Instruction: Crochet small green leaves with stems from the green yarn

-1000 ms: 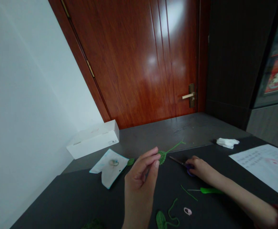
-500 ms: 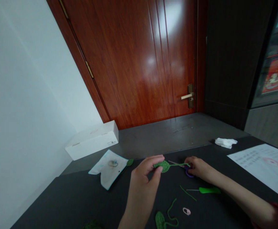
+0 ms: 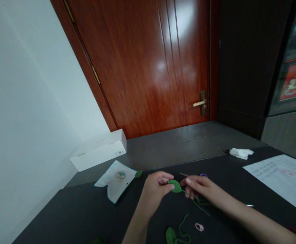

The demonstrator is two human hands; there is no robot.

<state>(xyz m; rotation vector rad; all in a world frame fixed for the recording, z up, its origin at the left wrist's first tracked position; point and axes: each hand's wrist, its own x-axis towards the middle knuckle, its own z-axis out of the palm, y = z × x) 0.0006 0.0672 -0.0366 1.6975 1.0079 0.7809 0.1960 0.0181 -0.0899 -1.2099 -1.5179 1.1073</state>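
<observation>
My left hand (image 3: 159, 184) pinches a green crocheted leaf (image 3: 174, 186) between thumb and fingers. A thin yarn tail (image 3: 183, 191) runs from the leaf's right tip to my right hand (image 3: 195, 187), whose curled fingers close around it. Behind the right hand lie scissors with purple handles (image 3: 203, 175), partly covered by it. Loose green yarn (image 3: 201, 207) lies on the dark mat below. The green-handled crochet hook is mostly hidden under my right forearm. Nearer to me lies a second green leaf (image 3: 170, 234) with a curling tail.
A pink stitch marker (image 3: 199, 227) lies at the front. To the left is a white cloth-like piece (image 3: 119, 181) with blue edging and a small green leaf (image 3: 138, 174) at its corner. A white box (image 3: 99, 152) stands behind; crumpled tissue (image 3: 240, 153) and a printed sheet (image 3: 282, 179) lie right.
My right hand has moved left and toward me, away from the scissors' handles, closer to the leaf. My left hand has lowered slightly with the leaf. The right forearm now covers the crochet hook.
</observation>
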